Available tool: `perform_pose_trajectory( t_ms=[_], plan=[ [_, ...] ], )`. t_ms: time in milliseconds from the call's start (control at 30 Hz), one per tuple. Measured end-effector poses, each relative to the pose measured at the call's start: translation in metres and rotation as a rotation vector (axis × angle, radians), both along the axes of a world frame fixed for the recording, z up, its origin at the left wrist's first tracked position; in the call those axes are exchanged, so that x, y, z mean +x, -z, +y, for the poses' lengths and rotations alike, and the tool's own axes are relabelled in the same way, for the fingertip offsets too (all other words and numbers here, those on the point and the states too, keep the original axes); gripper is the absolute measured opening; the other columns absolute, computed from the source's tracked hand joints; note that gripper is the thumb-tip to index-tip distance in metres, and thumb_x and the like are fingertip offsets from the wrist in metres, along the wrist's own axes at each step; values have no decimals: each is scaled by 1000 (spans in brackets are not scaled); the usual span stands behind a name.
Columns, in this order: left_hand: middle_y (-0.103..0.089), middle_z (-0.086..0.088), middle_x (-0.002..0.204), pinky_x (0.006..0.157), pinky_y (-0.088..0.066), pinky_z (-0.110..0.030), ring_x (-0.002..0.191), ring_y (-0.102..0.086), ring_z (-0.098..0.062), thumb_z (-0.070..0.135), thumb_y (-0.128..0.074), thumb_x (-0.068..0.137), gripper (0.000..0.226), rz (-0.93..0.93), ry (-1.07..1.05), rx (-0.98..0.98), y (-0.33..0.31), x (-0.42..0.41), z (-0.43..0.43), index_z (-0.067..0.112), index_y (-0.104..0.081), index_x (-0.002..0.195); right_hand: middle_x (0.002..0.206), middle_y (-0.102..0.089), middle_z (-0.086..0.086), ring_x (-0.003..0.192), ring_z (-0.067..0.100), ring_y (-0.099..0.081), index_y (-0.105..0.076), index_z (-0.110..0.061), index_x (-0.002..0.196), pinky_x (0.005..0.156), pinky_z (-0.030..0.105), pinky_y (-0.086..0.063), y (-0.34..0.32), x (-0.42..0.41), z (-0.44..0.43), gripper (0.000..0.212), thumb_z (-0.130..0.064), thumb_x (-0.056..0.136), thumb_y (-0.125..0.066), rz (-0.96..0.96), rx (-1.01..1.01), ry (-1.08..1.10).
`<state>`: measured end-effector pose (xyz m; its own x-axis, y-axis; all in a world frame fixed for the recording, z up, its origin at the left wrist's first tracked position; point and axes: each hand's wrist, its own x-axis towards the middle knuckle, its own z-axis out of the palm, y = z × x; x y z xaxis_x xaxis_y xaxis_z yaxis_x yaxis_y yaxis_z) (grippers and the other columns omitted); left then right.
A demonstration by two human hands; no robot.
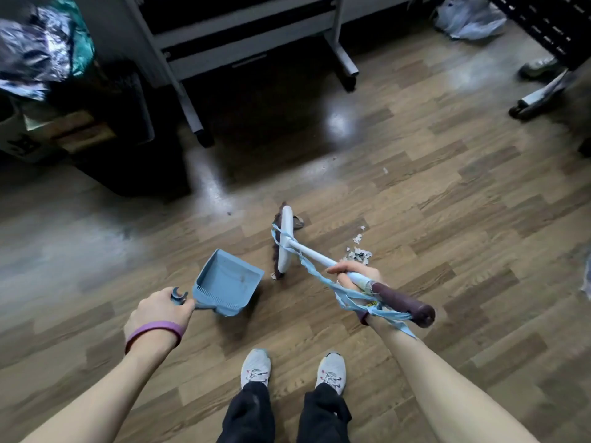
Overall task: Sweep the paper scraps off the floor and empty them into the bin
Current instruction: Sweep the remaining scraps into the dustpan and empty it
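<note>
My left hand (158,310) grips the handle of a blue dustpan (227,279), whose mouth faces away from me and rests on the wooden floor. My right hand (353,278) holds the white handle of a broom (285,243); its head touches the floor just right of the dustpan, with a blue ribbon wound around the shaft. A small pile of white paper scraps (358,253) lies right of the broom head, beyond my right hand. One scrap (385,170) lies farther off. A black bin (128,132) with a bag stands at the left.
A grey wheeled desk frame (195,100) stands ahead. Crumpled foil and bags (38,49) pile up at the top left. A plastic bag (467,17) and another person's shoe (537,67) are at the top right. My own shoes (256,369) are below.
</note>
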<state>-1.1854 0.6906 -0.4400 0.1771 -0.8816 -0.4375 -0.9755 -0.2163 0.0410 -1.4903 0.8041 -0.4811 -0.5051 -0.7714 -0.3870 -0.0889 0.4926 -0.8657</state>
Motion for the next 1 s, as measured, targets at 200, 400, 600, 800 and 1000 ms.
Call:
perform_pose_trajectory(
  t_ms=[200,400,600,800,1000],
  plan=[
    [-69,-11,99,71,-41,-30,87,-58,-34,39,-55,84,20,23,-10,48,12,44,-21,26,-67,93,88,-72,1,62,9,-56,-74,-15,77,61,20,-49,62,56,-9,12,-16,77,-61,-132,259,-206],
    [-70,-12,100,77,-49,-34,94,-62,-36,36,-54,84,20,40,67,121,28,35,-21,26,-66,96,83,-71,-12,77,-11,-61,-72,-33,65,68,6,-41,41,62,-10,38,1,76,-59,33,147,-184],
    [-69,-10,98,73,-46,-31,87,-60,-32,33,-55,84,16,80,156,156,27,-30,-5,27,-66,94,99,-71,8,91,15,-67,-65,-47,58,75,23,-48,26,-1,46,47,-4,76,-59,90,284,-279],
    [-69,-8,95,70,-45,-30,83,-59,-31,36,-55,85,13,112,248,157,21,-109,20,27,-63,87,99,-70,-4,83,-6,-62,-63,-51,61,77,21,-45,9,-80,126,46,-7,75,-58,123,375,-325],
    [-70,-7,94,72,-48,-31,89,-63,-33,38,-56,84,13,118,333,132,15,-173,41,27,-62,84,74,-69,-15,70,0,-62,-67,-38,58,65,13,-38,2,-126,145,47,3,77,-56,155,335,-119]
  ],
)
